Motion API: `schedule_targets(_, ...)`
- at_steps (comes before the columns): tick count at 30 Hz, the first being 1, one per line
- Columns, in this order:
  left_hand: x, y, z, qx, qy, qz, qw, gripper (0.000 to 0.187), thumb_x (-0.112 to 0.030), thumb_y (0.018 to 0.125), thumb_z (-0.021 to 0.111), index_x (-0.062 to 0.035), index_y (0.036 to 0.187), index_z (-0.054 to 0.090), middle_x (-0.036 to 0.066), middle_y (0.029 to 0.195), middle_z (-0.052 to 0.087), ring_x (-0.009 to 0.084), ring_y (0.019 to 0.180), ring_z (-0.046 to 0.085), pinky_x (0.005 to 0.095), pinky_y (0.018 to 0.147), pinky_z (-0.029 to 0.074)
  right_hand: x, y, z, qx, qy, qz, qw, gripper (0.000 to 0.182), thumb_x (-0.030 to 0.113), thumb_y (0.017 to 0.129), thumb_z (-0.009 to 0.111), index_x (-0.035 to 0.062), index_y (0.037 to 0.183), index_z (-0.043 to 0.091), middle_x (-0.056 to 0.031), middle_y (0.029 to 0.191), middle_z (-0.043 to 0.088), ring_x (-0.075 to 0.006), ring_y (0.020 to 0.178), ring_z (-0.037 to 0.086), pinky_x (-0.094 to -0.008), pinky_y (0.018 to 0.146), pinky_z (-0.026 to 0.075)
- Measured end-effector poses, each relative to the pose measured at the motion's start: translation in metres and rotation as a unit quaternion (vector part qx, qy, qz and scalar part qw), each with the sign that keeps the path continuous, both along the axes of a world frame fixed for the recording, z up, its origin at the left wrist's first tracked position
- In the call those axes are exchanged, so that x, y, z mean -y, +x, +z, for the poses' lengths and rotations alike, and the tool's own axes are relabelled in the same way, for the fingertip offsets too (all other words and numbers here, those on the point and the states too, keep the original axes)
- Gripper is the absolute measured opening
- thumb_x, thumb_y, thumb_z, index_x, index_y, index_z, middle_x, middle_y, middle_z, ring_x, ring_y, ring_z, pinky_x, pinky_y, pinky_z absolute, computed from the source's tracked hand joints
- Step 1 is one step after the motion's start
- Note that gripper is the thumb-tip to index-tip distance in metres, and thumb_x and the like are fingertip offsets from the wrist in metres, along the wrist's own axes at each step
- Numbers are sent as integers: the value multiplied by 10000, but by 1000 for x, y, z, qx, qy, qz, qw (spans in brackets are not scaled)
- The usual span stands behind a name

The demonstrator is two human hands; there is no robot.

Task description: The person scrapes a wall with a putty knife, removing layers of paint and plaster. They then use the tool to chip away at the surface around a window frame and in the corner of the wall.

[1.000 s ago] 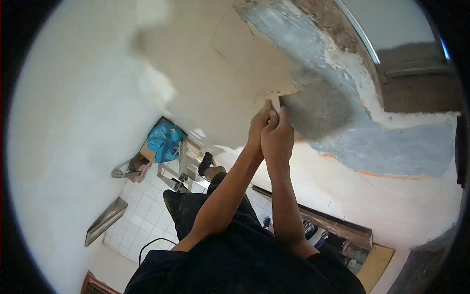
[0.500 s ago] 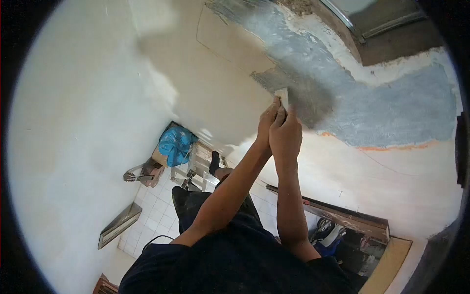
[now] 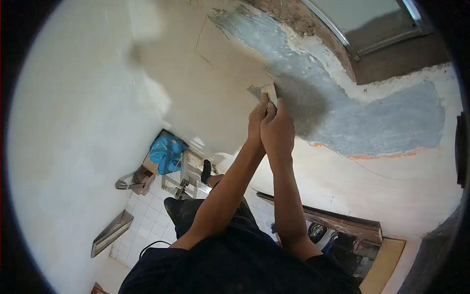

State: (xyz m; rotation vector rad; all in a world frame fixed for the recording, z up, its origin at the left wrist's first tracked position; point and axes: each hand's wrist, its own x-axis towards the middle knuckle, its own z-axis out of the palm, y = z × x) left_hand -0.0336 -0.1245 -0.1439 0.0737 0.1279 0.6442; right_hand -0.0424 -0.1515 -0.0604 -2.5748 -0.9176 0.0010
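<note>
- Grey patch (image 3: 362,122) on the wall, and both hands are clamped on a putty knife (image 3: 270,91) pressed at its left edge
- Left hand (image 3: 256,120) and right hand (image 3: 278,133) closed tight round the handle
- Risk: the person looks perched high, so a hard push could cost balance or gouge the plaster
- Window frame (image 3: 377,44) crowds the top right; bare wall lies open leftward

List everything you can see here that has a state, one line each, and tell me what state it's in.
left hand: raised, fingers closed on the scraper
right hand: raised, fingers closed on the scraper
scraper: blade pressed against the wall
wall: cream coat partly stripped, grey patch bare
blue bag: bulging, resting on a crate
stepladder: standing on the tiled floor
</note>
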Motion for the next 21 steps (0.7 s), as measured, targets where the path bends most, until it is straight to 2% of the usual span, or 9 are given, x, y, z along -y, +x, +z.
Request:
schedule_targets(4,-5,-13,18,-55,-17,2,998,294,-327,976,435,-104,820,548,-21,653,466,80,580,451,257,522,381,-7,0,-5,-12,-22,-20,999,290,207,928,416,-22,1073,521,-298,900,612,-460,867,589,-508,736,469)
schedule_targets(6,-5,-15,24,-55,-85,-6,995,308,-341,974,442,-108,794,534,-29,643,456,75,563,439,252,513,372,-7,-3,0,-21,-16,-19,999,287,178,926,410,-33,1088,518,-296,897,614,-460,867,593,-506,735,472)
schedule_targets(9,-9,-11,16,-105,10,-22,994,314,-347,973,441,-113,782,526,-39,643,451,71,565,433,257,517,371,-10,-1,-2,-10,-39,-25,999,311,176,921,412,-47,1114,514,-298,903,614,-460,870,595,-507,749,473)
schedule_targets(13,-6,-12,19,-98,-21,-5,995,328,-347,980,423,-111,781,534,-42,636,448,71,561,426,261,522,370,-11,-4,0,10,-26,-24,999,335,182,920,415,-62,1126,513,-300,940,610,-457,898,592,-501,782,471)
schedule_targets(15,-7,-10,17,-178,81,39,980,332,-340,986,406,-114,786,544,-41,625,442,72,558,422,259,524,369,-14,-10,7,-25,-10,-35,999,356,202,919,417,-44,1158,513,-305,995,596,-441,945,583,-489,820,464)
schedule_targets(18,-7,12,-20,-197,177,82,961,358,-342,987,401,-85,789,552,-33,640,473,97,580,456,271,539,386,-19,-6,10,-45,-40,-15,998,336,226,923,422,-18,1126,533,-294,978,603,-430,941,588,-482,809,472)
schedule_targets(19,-15,-17,16,-342,313,76,883,378,-334,991,387,-41,832,564,6,690,532,137,635,501,305,585,415,-16,-3,5,-38,-4,2,999,319,255,922,433,3,1080,548,-274,917,619,-426,898,601,-488,773,484)
schedule_targets(20,-13,-13,10,-346,318,73,880,378,-334,991,387,-41,832,564,6,690,532,137,635,501,305,585,415,-14,-1,2,-43,0,-1,999,319,255,922,433,3,1080,548,-274,917,619,-426,898,601,-488,773,484)
schedule_targets(21,-13,-6,-1,-208,181,59,960,386,-336,994,377,-26,854,560,19,715,549,151,655,510,315,602,420,-11,0,0,-41,0,16,999,317,264,922,437,5,1071,545,-270,903,622,-428,885,604,-492,767,485)
